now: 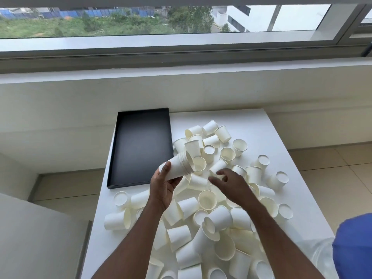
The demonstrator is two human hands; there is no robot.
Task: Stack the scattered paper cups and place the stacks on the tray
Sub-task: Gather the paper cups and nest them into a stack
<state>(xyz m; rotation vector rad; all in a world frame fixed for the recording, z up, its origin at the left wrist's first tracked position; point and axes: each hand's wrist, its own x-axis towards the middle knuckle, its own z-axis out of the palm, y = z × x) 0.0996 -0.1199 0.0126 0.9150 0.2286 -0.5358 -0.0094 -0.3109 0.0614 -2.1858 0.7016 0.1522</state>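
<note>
A heap of white paper cups [209,202] lies scattered over the white table, most on their sides. My left hand [162,188] grips a short stack of nested cups [179,165], held tilted with its open end toward the upper right, just right of the tray's near corner. My right hand [229,185] hovers over the heap's middle, fingers curled around a single cup [218,167] lying there. The black rectangular tray [141,148] sits at the table's far left with nothing in it.
The white table [251,121] stands against a low white wall under a wide window. Tiled floor shows on both sides. A blue object [354,244] is at the lower right edge. A white surface fills the lower left corner.
</note>
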